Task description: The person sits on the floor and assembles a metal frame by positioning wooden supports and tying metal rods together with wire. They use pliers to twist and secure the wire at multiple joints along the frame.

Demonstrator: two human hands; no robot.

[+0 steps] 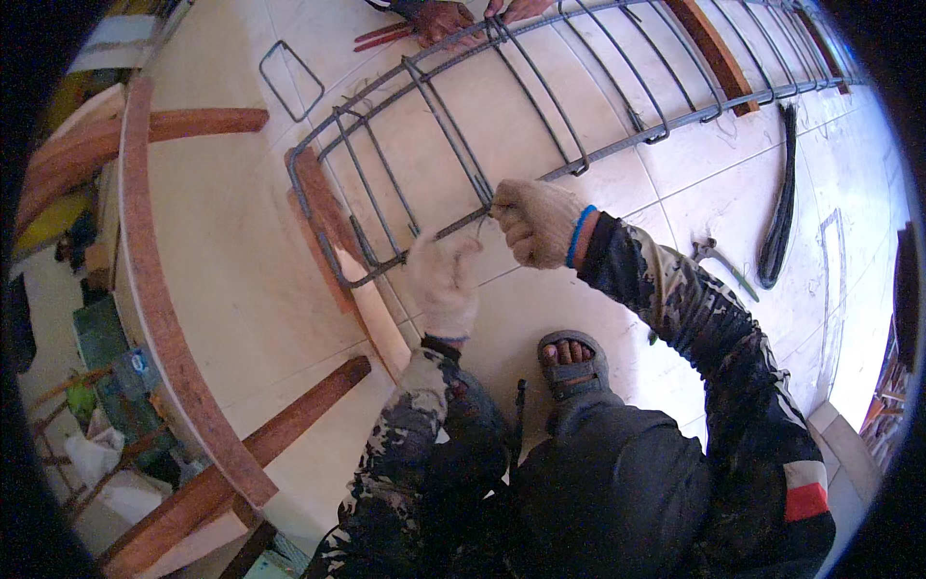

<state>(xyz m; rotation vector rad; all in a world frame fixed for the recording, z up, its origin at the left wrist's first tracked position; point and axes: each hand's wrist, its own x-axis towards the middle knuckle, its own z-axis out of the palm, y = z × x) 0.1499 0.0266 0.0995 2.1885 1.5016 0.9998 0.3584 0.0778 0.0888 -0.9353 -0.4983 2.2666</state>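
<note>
A rebar cage (540, 106) of long steel bars and square stirrups lies across the pale tiled floor (222, 251), its near end propped on a reddish timber block (323, 227). The right hand (535, 222), in a knitted work glove with a blue band at the wrist, is closed in a fist at the joint where a stirrup meets the lowest bar. The left hand (444, 285), gloved too, has its fingers curled loosely just below that bar; whether they grip anything cannot be told. A loose stirrup (289, 79) lies apart on the tiles. A pincer tool (719, 261) and a black bundle (779, 207) lie to the right. Another person's hands (453, 17) rest on the cage's far side.
</note>
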